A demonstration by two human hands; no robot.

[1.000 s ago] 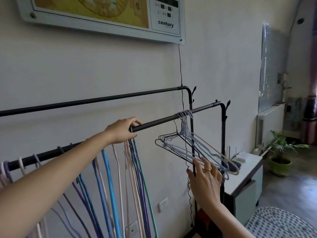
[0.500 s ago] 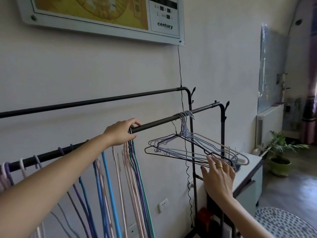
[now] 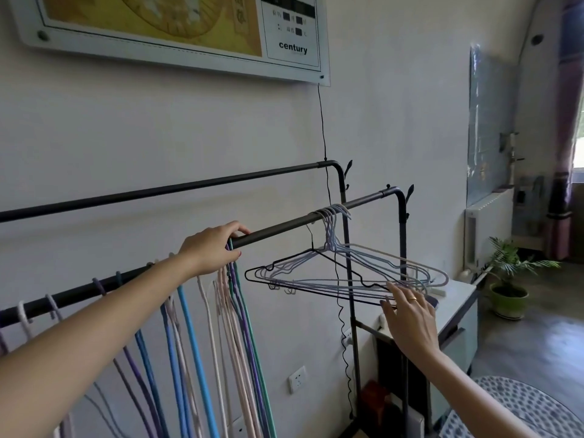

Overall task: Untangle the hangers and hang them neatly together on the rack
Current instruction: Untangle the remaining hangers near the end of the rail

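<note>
My left hand (image 3: 212, 250) curls over the rack's front rail (image 3: 284, 224); my right hand (image 3: 410, 317), fingers straight, touches the lower bars of the wire hangers (image 3: 344, 273) bunched near the rail's right end

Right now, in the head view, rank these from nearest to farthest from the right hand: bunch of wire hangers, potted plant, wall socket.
From the right hand:
1. Bunch of wire hangers, at its fingers.
2. Wall socket, lower left on the wall.
3. Potted plant, on the floor, far right.
</note>
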